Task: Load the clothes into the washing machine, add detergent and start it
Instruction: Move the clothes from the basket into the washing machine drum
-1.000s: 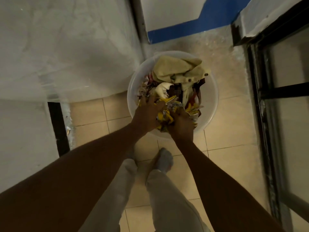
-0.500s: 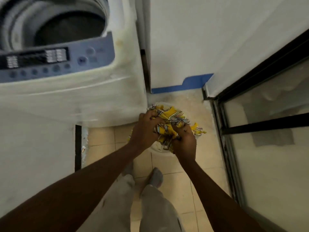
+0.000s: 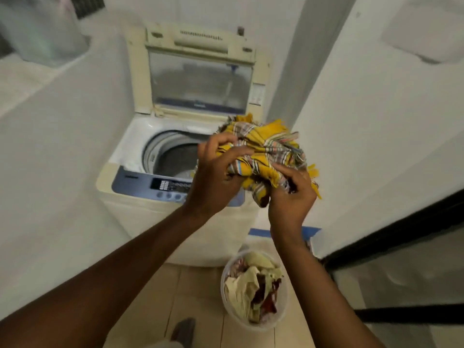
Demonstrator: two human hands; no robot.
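Observation:
A bunched yellow checked cloth [image 3: 271,151] is held up between both hands, just right of the washer's drum opening. My left hand [image 3: 216,177] grips its left side and my right hand [image 3: 291,197] grips its lower right. The top-loading washing machine [image 3: 140,222] stands ahead with its lid [image 3: 200,81] raised and the drum [image 3: 170,156] open. Its blue control panel [image 3: 140,183] runs along the front edge. On the floor at the lower right sits a round white basin [image 3: 223,280] with more clothes [image 3: 251,285] in it.
White walls close in on the left and right of the machine. A black-framed glass door [image 3: 401,272] stands at the right. The floor [image 3: 190,297] is beige tile. A shoe tip [image 3: 183,330] shows at the bottom.
Both hands have lifted the yellow cloth out of the basin and up to the level of the machine's top. The view has tilted up from the floor to the open washer.

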